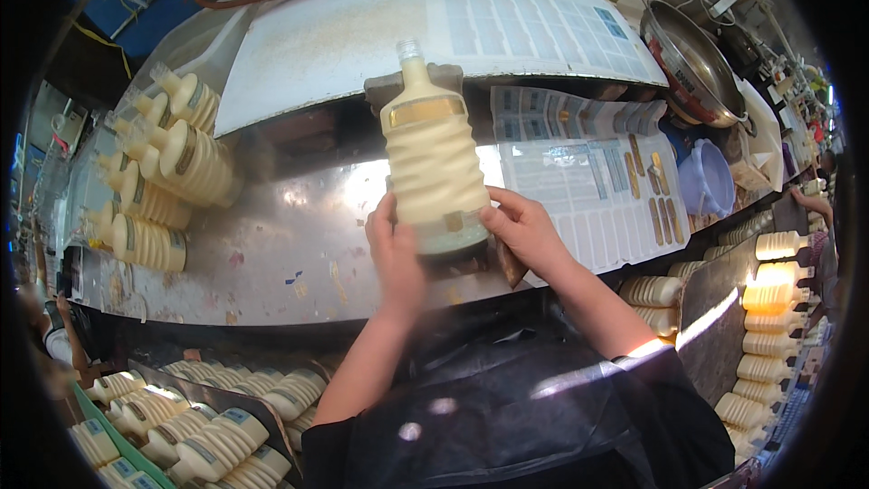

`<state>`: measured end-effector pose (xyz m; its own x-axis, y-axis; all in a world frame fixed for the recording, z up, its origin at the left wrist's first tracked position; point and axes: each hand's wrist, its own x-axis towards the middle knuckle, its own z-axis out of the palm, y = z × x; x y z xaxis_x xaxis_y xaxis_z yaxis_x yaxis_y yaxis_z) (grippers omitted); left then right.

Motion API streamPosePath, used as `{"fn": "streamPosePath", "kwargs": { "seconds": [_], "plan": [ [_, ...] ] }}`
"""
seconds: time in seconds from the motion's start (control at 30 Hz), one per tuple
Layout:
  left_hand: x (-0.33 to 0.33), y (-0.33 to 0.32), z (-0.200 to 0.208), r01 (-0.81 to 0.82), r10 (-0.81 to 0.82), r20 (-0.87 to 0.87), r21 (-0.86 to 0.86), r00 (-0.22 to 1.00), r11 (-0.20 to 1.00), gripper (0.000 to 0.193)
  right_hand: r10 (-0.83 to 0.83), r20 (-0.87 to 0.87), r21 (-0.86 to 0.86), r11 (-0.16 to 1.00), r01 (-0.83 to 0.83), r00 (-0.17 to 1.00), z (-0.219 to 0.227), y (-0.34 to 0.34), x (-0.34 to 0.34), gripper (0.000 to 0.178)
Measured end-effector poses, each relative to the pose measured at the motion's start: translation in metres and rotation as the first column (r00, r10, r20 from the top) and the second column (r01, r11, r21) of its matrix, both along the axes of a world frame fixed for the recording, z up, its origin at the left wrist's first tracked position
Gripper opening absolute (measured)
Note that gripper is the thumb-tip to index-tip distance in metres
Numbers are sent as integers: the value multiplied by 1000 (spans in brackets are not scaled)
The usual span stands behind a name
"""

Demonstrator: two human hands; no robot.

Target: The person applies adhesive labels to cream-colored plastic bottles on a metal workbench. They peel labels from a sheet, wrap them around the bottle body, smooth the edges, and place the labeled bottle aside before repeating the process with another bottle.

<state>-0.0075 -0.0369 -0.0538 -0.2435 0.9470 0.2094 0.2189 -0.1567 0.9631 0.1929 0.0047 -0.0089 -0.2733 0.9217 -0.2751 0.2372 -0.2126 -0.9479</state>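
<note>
A cream-coloured bottle [436,167] with wavy ribbed sides lies in front of me, its clear threaded neck pointing away. A gold band crosses its shoulder, and a small gold label [454,221] sits near its base. My left hand [395,249], slightly blurred, is closed against the lower left side of the bottle. My right hand [527,228] grips the lower right side, thumb beside the small label. Under the bottle's neck end is a dark brownish support [385,89]; a brown piece [509,264] shows below my right hand. The bottle's underside is hidden.
Similar bottles [149,244] cluster at the left of the metal table [272,263]. To the right lie label sheets [579,226] with gold strips [665,222], a lilac bucket [708,179] and a metal basin [692,59]. Crates of bottles [213,444] stand lower left; more bottles [765,344] lower right.
</note>
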Motion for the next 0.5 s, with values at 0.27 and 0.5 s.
{"fn": "streamPosePath", "kwargs": {
  "seconds": [0.27,0.5],
  "plan": [
    [-22,-6,-6,88,-4,-409,186,913,979,79,-159,-197,95,979,180,967,43,3,20,30],
    [-15,-4,35,19,155,-469,346,870,938,73,-318,286,871,480,-107,904,56,-20,1,29]
  ]
}}
